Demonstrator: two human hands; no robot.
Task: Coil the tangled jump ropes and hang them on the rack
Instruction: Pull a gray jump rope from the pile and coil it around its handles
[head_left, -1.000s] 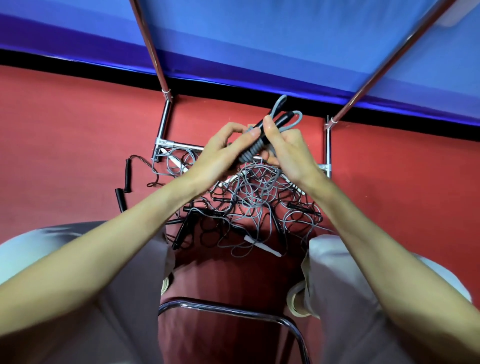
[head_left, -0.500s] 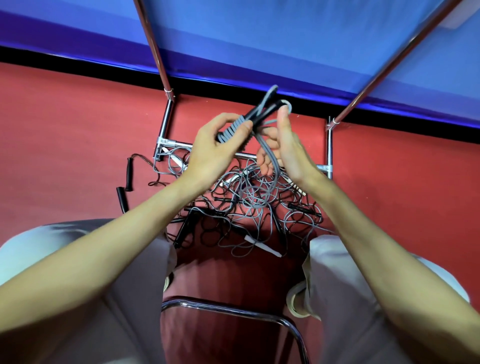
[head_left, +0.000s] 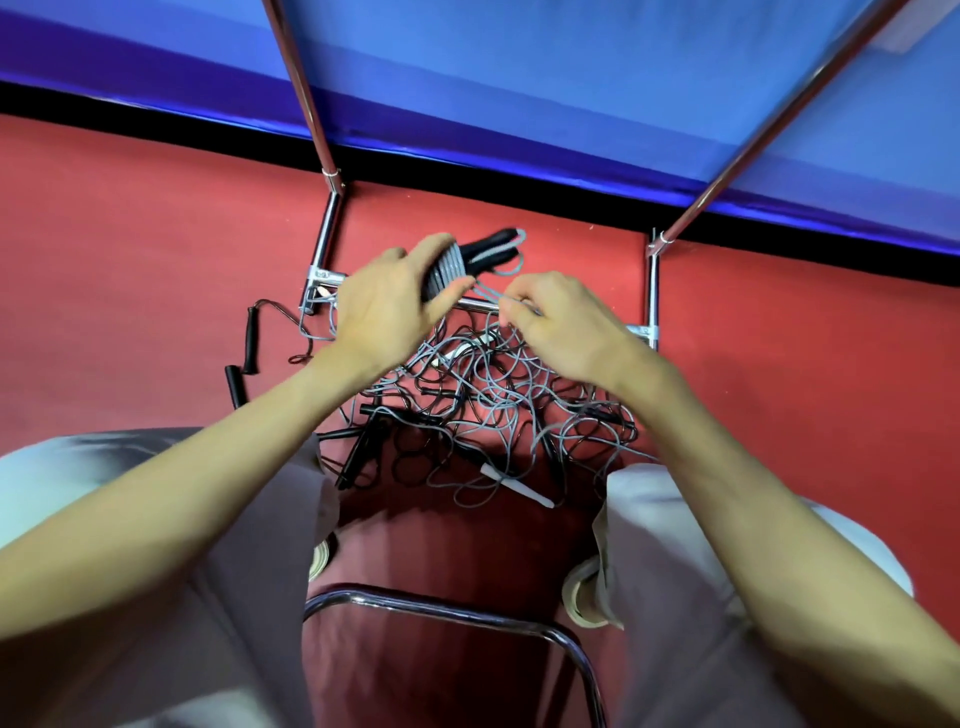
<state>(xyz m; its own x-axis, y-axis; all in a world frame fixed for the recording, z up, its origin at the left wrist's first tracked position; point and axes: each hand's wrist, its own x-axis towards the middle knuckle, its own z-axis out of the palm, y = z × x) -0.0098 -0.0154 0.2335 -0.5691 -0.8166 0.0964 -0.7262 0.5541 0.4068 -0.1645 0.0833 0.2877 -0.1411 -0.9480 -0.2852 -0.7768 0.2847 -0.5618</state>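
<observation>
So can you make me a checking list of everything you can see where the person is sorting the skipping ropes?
Surface: red floor, with the ropes lying on it.
Job's things: tangled jump ropes, grey and black, in a heap; a pair of black handles with grey cord wound round them; chrome rack base around the heap.
Clutter: two loose black handles left of the heap; a white handle at its near edge.
Hands: left hand grips the wound handles; right hand pinches grey cord.
Cables: nothing seen apart from the ropes.
Surroundings: blue wall, chrome chair frame, the person's knees.
</observation>
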